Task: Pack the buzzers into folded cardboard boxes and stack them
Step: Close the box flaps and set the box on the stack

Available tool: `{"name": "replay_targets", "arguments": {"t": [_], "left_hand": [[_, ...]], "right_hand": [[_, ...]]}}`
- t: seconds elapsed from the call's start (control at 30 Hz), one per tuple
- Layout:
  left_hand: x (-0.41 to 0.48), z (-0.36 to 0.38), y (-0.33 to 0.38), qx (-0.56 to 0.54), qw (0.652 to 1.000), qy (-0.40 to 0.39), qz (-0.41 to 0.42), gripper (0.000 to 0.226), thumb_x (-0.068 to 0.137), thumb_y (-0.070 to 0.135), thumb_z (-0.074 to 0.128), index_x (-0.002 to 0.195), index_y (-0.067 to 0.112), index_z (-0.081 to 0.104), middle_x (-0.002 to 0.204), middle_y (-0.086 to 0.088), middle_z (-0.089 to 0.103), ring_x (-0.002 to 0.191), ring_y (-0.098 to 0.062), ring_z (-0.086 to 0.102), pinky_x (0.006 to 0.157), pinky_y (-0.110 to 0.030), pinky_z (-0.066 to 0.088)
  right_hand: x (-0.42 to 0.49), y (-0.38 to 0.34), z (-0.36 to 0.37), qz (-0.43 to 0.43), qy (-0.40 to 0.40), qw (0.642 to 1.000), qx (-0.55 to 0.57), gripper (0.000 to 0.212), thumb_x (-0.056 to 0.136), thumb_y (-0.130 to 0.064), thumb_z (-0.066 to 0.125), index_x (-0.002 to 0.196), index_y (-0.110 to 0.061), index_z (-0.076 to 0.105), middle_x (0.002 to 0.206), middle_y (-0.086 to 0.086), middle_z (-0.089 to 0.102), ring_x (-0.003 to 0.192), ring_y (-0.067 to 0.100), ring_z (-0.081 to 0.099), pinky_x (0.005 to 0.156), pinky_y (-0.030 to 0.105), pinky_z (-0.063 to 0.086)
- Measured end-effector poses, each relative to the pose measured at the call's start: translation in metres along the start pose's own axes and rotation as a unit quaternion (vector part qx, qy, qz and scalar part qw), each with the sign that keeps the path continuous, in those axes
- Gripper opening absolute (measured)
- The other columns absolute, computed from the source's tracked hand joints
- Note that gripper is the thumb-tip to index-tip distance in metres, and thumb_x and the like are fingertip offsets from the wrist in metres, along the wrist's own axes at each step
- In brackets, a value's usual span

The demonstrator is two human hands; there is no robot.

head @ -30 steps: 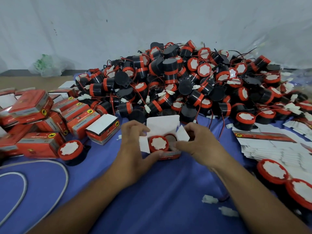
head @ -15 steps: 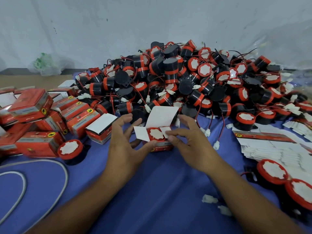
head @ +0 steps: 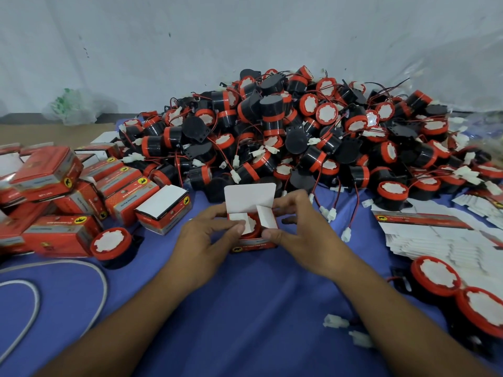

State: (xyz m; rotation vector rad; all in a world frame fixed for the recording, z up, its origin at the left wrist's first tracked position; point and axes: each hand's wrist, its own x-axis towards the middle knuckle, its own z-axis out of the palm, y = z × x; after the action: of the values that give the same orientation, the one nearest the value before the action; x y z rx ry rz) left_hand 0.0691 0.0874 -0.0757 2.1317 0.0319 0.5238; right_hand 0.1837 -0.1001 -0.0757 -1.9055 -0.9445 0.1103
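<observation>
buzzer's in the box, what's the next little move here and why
Probably the right hand folds the right flap down: the left flap lies over the buzzer in the box, and the lid stands open.

Two hands (head: 202,240) (head: 300,240), one open box (head: 249,195), countless buzzers (head: 275,115), over ten packed boxes (head: 46,170).

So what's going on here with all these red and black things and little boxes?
A person is boxing buzzers. Both the left hand and the right hand grip one small red box on the blue cloth; a buzzer sits inside, side flaps are being folded over it, the lid stands open. Loose buzzers are heaped behind, packed boxes lie left, flat cartons right.
</observation>
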Motion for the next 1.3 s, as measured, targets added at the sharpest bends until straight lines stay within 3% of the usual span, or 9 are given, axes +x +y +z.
{"name": "replay_targets", "arguments": {"t": [0.1, 0.23, 0.33, 0.43, 0.53, 0.63, 0.73, 0.97, 1.3], "left_hand": [[-0.001, 0.002, -0.003, 0.001, 0.999, 0.029, -0.036, 0.009, 0.091, 0.025, 0.068, 0.096, 0.033, 0.066, 0.122, 0.013, 0.061, 0.109, -0.012, 0.057, 0.092, -0.044, 0.05], [0.0, 0.001, -0.007, -0.026, 0.999, 0.043, -0.018, 0.043, 0.089, 0.015, 0.072, 0.117, 0.029, 0.042, 0.1, 0.025, 0.06, 0.082, 0.0, 0.053, 0.071, -0.014, 0.043], [0.002, -0.001, -0.005, -0.049, 0.999, 0.002, 0.001, 0.042, 0.093, 0.005, 0.066, 0.127, 0.025, 0.051, 0.082, 0.017, 0.064, 0.065, -0.009, 0.056, 0.061, -0.017, 0.045], [0.002, -0.004, -0.007, -0.055, 0.998, -0.018, 0.0, 0.036, 0.092, -0.006, 0.062, 0.123, 0.011, 0.063, 0.118, 0.009, 0.063, 0.104, -0.014, 0.062, 0.084, -0.031, 0.054], [0.0, -0.008, -0.01, -0.08, 0.994, -0.065, -0.03, 0.037, 0.092, 0.001, 0.064, 0.127, 0.01, 0.062, 0.143, 0.005, 0.048, 0.127, -0.003, 0.05, 0.097, -0.029, 0.051], [0.001, -0.009, -0.008, -0.096, 0.991, -0.078, -0.048, 0.045, 0.083, 0.027, 0.069, 0.126, 0.017, 0.062, 0.145, 0.01, 0.046, 0.124, -0.004, 0.053, 0.095, -0.028, 0.053], [0.0, -0.006, -0.009, -0.076, 0.994, -0.06, -0.04, 0.048, 0.081, 0.03, 0.071, 0.127, 0.021, 0.062, 0.142, 0.01, 0.048, 0.12, -0.012, 0.056, 0.093, -0.038, 0.055], [0.0, -0.005, -0.009, -0.11, 0.993, -0.038, -0.035, 0.047, 0.078, 0.024, 0.075, 0.123, 0.014, 0.066, 0.132, -0.001, 0.058, 0.121, -0.017, 0.057, 0.095, -0.039, 0.055], [0.002, -0.004, -0.008, -0.064, 0.998, -0.01, -0.01, 0.036, 0.081, 0.034, 0.071, 0.114, 0.019, 0.073, 0.121, 0.006, 0.064, 0.107, -0.008, 0.062, 0.081, -0.02, 0.052]], "right_hand": [[0.0, -0.005, -0.004, -0.029, -0.015, 0.999, 0.024, 0.071, 0.083, -0.021, 0.081, 0.132, -0.042, 0.034, 0.115, -0.026, 0.055, 0.094, 0.0, 0.057, 0.075, 0.013, 0.046], [-0.002, -0.003, -0.006, -0.018, -0.062, 0.996, 0.068, 0.049, 0.085, -0.018, 0.079, 0.121, -0.039, 0.052, 0.09, -0.039, 0.056, 0.068, -0.003, 0.055, 0.064, 0.013, 0.046], [0.0, -0.001, -0.005, 0.018, -0.059, 0.988, 0.138, 0.029, 0.09, -0.014, 0.073, 0.109, -0.032, 0.06, 0.079, -0.026, 0.063, 0.067, 0.003, 0.055, 0.064, 0.014, 0.046], [0.002, -0.002, 0.001, 0.002, -0.02, 0.994, 0.104, 0.03, 0.092, 0.0, 0.067, 0.097, -0.029, 0.066, 0.093, -0.016, 0.065, 0.07, 0.007, 0.057, 0.07, 0.024, 0.05], [0.001, 0.0, 0.002, -0.012, -0.01, 0.998, 0.065, 0.037, 0.09, 0.006, 0.064, 0.098, -0.029, 0.073, 0.119, -0.015, 0.064, 0.1, 0.009, 0.064, 0.086, 0.03, 0.055], [-0.001, 0.005, -0.01, -0.019, -0.084, 0.996, 0.013, 0.032, 0.091, -0.016, 0.072, 0.12, -0.029, 0.071, 0.135, -0.021, 0.055, 0.128, 0.002, 0.049, 0.102, 0.023, 0.045], [-0.004, 0.002, -0.015, -0.028, -0.111, 0.993, 0.017, 0.043, 0.088, -0.045, 0.069, 0.129, -0.033, 0.064, 0.139, -0.022, 0.051, 0.133, -0.003, 0.044, 0.106, 0.018, 0.042], [0.0, 0.003, -0.01, -0.024, -0.064, 0.997, 0.034, 0.035, 0.092, -0.032, 0.066, 0.125, -0.02, 0.067, 0.123, -0.012, 0.066, 0.115, 0.003, 0.061, 0.096, 0.03, 0.053], [-0.001, -0.001, -0.009, -0.098, -0.067, 0.993, -0.029, 0.038, 0.095, -0.036, 0.061, 0.128, -0.018, 0.067, 0.124, -0.024, 0.062, 0.12, -0.006, 0.056, 0.099, 0.018, 0.048]]}}
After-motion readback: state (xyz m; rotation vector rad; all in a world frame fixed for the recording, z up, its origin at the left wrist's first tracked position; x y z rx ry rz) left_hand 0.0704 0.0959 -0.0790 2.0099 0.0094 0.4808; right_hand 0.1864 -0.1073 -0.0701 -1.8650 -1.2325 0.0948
